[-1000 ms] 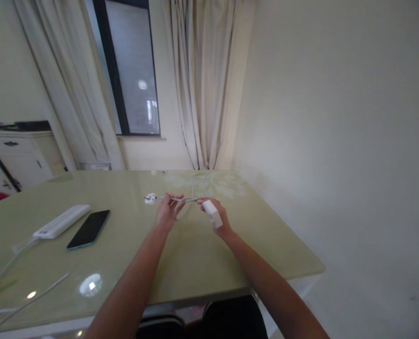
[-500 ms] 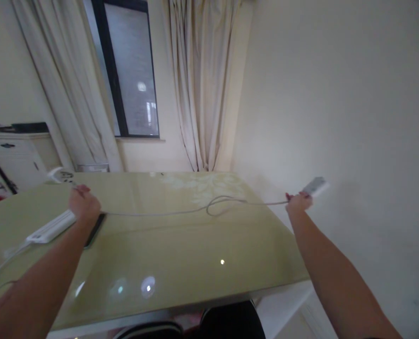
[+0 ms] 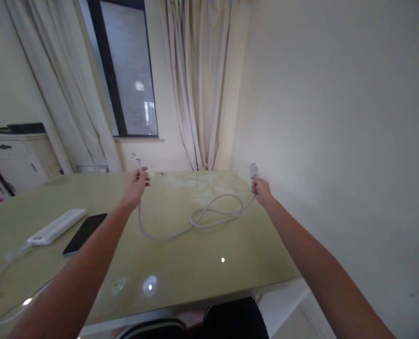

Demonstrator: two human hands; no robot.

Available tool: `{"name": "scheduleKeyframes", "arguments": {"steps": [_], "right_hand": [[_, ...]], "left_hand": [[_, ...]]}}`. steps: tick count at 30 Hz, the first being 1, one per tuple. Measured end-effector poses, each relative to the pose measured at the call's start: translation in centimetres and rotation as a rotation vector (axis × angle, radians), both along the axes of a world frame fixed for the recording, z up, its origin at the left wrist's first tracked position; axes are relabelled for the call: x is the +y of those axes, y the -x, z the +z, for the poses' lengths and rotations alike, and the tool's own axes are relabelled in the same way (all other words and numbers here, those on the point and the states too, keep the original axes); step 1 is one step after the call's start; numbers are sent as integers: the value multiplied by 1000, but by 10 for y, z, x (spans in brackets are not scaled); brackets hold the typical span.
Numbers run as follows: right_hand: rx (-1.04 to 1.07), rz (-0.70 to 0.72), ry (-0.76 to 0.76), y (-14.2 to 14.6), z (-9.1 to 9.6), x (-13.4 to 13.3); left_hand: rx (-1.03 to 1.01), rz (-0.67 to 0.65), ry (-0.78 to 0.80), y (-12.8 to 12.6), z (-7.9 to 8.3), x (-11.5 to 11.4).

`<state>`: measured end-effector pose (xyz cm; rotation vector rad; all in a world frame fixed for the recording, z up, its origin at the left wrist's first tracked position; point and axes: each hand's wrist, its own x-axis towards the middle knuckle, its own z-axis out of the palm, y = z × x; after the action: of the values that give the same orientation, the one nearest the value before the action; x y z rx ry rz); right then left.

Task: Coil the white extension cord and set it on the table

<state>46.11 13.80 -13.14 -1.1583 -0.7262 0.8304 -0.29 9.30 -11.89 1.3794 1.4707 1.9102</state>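
Observation:
My left hand (image 3: 136,185) is raised over the far part of the table and grips one end of a white cable (image 3: 195,221), with the plug end sticking up above the fingers. My right hand (image 3: 261,189) grips the other end near the table's right edge, where a small white adapter block (image 3: 253,169) stands above the fist. Between the two hands the cable sags onto the glossy green table (image 3: 195,263) and lies in a loose loop.
A white power strip (image 3: 57,226) with its own cord lies at the left, beside a black phone (image 3: 85,232). Curtains (image 3: 202,84) and a window (image 3: 124,70) stand behind the table, a white cabinet (image 3: 8,160) at far left, a plain wall at right.
My hands went from close together to spread wide, pulling the cable taut. Now they have come partway back inward and the cable has gone slack on the table.

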Motion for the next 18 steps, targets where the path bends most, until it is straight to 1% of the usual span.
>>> {"name": "scheduleKeyframes", "arguments": {"steps": [1,2,3,4,6,8,10,12,13,15,18], "right_hand": [[-16,71,-4,27,-5,1],[-32,133,-6,53,-12,-1],[-57,208,-10,79,-20,-4],[-130,320,-26,103,-29,-8],[-183,395,-31,144,-49,-19],[-222,442,-38,173,-71,-32],[-244,498,-58,189,-91,-45],[-260,591,-123,195,-106,-57],[-253,629,-151,194,-110,-62],[-204,673,-188,191,-114,-70],[-138,677,-222,186,-112,-75]], "left_hand": [[45,-77,-3,-23,-4,3],[91,-126,-5,-46,-11,4],[114,-146,-3,-68,-19,4],[125,-157,-12,-90,-28,2],[98,-171,-48,-126,-48,-5],[78,-181,-75,-152,-70,-13],[59,-230,-61,-167,-89,-21],[49,-278,-46,-173,-104,-29],[41,-282,-42,-173,-109,-32],[41,-262,-46,-171,-114,-38],[109,-229,-41,-165,-116,-41]]}}
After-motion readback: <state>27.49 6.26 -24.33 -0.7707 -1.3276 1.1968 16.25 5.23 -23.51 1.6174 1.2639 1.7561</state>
